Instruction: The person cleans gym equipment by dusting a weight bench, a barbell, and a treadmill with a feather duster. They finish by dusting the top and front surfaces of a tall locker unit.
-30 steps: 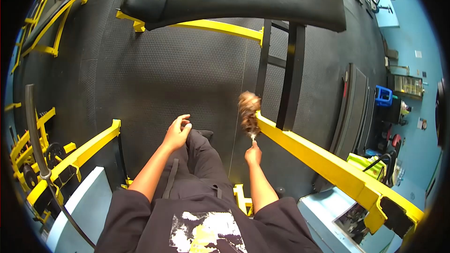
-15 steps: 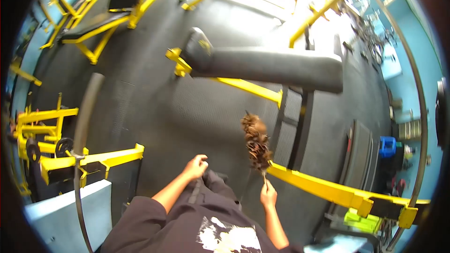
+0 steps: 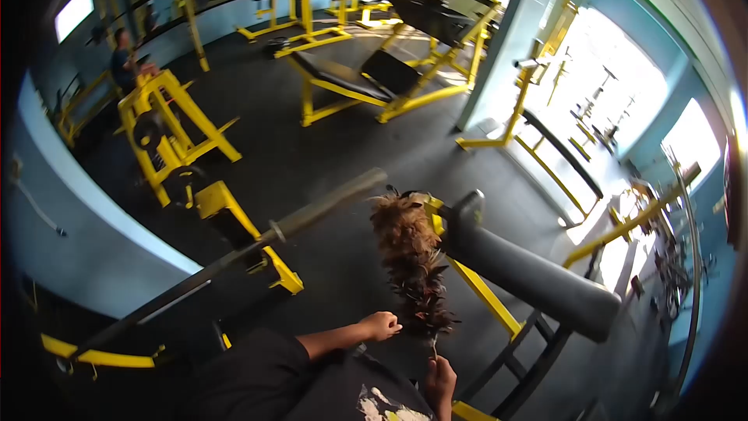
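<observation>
My right hand (image 3: 441, 379) is closed round the thin handle of a brown feather duster (image 3: 414, 261), which points up and away from me. Its tip overlaps the yellow post at the near end of a black padded bench (image 3: 538, 269). My left hand (image 3: 381, 326) hangs in front of my body, beside the duster's lower feathers, its fingers curled in with nothing showing in them. To the left, a long grey barbell (image 3: 312, 218) slants across a yellow rack.
Yellow plate-loaded machines (image 3: 183, 136) stand at the left, and a person (image 3: 123, 62) is near them. A black inclined bench (image 3: 343, 78) with a yellow frame stands ahead. A blue pillar (image 3: 510, 39) rises to its right.
My view has swung up and to the left, bringing more of the room in. The duster has come up beside the bench's post, still in my right hand.
</observation>
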Demonstrator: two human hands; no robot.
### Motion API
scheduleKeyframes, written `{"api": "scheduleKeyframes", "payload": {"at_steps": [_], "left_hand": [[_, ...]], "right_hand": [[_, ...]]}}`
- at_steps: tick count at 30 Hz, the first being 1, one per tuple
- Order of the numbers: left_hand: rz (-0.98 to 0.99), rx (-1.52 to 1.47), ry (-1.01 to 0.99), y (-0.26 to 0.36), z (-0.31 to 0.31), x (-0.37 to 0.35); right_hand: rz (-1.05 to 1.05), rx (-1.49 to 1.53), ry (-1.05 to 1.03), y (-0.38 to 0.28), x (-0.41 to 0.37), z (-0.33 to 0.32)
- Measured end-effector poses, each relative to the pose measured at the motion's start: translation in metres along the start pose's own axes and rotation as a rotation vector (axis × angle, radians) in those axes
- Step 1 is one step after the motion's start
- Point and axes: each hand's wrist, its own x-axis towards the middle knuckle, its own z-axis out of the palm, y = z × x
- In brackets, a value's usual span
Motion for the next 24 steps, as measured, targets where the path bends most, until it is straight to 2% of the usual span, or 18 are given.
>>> {"api": "scheduleKeyframes", "payload": {"at_steps": [1,3,4,5,7,8,10,12,13,16,17,19,20,21,23,24], "left_hand": [[-0.021,-0.005,0.039,-0.012,-0.014,-0.01],[-0.125,-0.119,0.298,-0.021,-0.043,-0.038],[-0.171,-0.132,0.409,-0.023,-0.056,-0.051],[-0.182,-0.138,0.437,-0.026,-0.068,-0.063],[-0.113,-0.426,0.763,-0.03,-0.079,-0.085],[-0.121,-0.426,0.784,-0.029,-0.087,-0.094],[-0.085,-0.409,0.985,-0.025,-0.099,-0.109],[-0.058,-0.451,1.073,-0.02,-0.111,-0.121],[-0.026,-0.494,1.148,-0.017,-0.116,-0.125],[-0.055,-0.342,1.306,-0.011,-0.128,-0.127],[-0.081,-0.275,1.385,-0.004,-0.136,-0.13],[-0.066,-0.248,1.391,0.018,-0.159,-0.132],[-0.073,-0.123,1.431,0.029,-0.171,-0.129],[-0.078,0.003,1.468,0.038,-0.183,-0.125],[-0.085,0.101,1.478,0.047,-0.208,-0.116],[-0.1,0.289,1.492,0.05,-0.224,-0.111]], "right_hand": [[-0.033,0.006,-0.03,-0.008,0.011,0.008],[0.029,0.051,-0.18,-0.038,0.036,0.02],[0.003,0.051,-0.203,-0.049,0.048,0.03],[-0.021,0.068,-0.154,-0.058,0.059,0.041],[-0.052,0.084,-0.119,-0.066,0.079,0.058],[-0.117,0.103,-0.089,-0.07,0.091,0.067],[-0.189,0.129,-0.073,-0.078,0.104,0.079],[-0.133,0.035,-0.271,-0.089,0.115,0.085],[-0.135,0.036,-0.276,-0.094,0.118,0.086],[-0.402,0.071,-0.547,-0.103,0.131,0.089],[-0.393,0.079,-0.552,-0.105,0.138,0.089],[-0.329,-0.009,-0.446,-0.104,0.156,0.089],[-0.226,0.144,-0.404,-0.093,0.163,0.098],[-0.221,0.153,-0.407,-0.085,0.165,0.101],[-0.398,0.119,-0.505,-0.074,0.173,0.102],[-0.484,-0.047,-0.589,-0.081,0.18,0.091]]}}
